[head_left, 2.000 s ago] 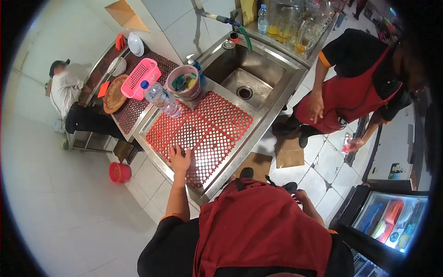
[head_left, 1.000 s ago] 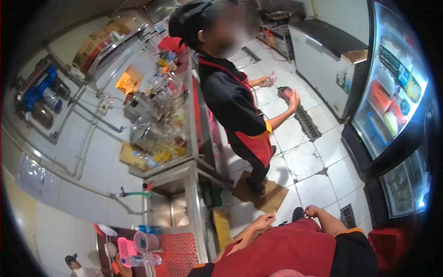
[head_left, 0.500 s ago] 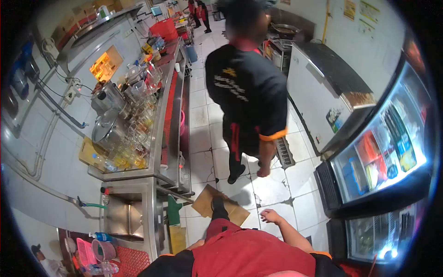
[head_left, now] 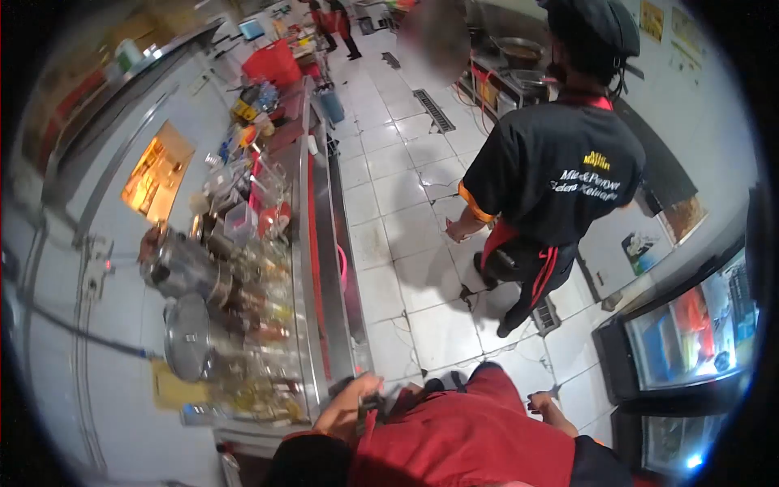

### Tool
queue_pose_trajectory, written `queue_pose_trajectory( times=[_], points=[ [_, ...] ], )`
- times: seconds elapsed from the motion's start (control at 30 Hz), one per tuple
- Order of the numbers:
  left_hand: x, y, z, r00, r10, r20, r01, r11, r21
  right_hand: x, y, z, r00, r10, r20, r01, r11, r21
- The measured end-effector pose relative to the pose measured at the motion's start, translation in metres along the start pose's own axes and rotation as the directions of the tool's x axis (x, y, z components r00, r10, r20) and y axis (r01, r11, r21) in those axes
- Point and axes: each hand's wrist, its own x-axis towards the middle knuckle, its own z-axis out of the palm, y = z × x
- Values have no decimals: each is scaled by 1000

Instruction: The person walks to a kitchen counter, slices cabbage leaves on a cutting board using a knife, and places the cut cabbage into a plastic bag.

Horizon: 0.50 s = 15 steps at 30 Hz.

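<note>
My left hand [head_left: 355,399] is raised in front of the red apron [head_left: 454,438], beside the front edge of the steel counter [head_left: 304,325]. Blur and a dark patch at its inner side hide how its fingers are set. Over the floor to the right of the apron hangs my right hand [head_left: 550,408], its fingers loosely bent and apart, nothing visible in them. Several clear glass mugs [head_left: 264,333] crowd the counter, with a lidded steel pot [head_left: 191,337] behind them. My feet are on the white tiles.
A co-worker [head_left: 560,178] in a black shirt and cap stands ahead on the right. Glass-door fridges [head_left: 690,325] line the right side, beyond them a white chest [head_left: 633,235]. A floor drain [head_left: 434,111] lies farther up the aisle; two people stand far back.
I have moved forward along the counter; the sink has mostly left view. My left hand has come up into sight. The co-worker now stands farther right in view.
</note>
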Motion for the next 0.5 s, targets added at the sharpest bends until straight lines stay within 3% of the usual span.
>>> queue_pose_trajectory(
  times=[0.03, 0.1, 0.13, 0.2, 0.27, 0.33, 0.37, 0.43, 0.5],
  points=[
    [14, 25, -46, 996, -88, -11, 88, 995, 53, 4, -23, 9, 999, 40, 20, -41, 997, 63],
    [-13, 113, -110, 959, -147, -241, 140, 989, -45, 20, -71, 25, 995, 71, 75, -78, 993, 90],
    [4, 133, -133, 959, -144, -246, 142, 989, -26, 34, -98, 31, 993, 68, 99, -75, 995, 66],
    [40, 170, -177, 912, -31, -410, 105, 982, 158, 75, -157, 33, 989, 38, 140, -39, 999, 8],
    [93, 172, -204, 880, -27, -474, 169, 951, 260, 131, -225, 25, 986, -6, 169, 17, 998, -61],
    [104, 182, -239, 982, 127, -136, -25, 814, 581, 188, -310, 4, 977, -97, 191, 129, 978, -164],
    [122, 168, -233, 920, 14, -391, 112, 949, 296, 212, -361, -9, 969, -146, 197, 187, 961, -205],
    [113, 167, -252, 963, -139, -231, 120, 988, -92, 248, -451, -40, 947, -221, 232, 284, 915, -287],
    [114, 174, -273, 967, -215, -135, 163, 934, -318, 279, -535, -75, 933, -266, 244, 335, 890, -309]
  ],
)
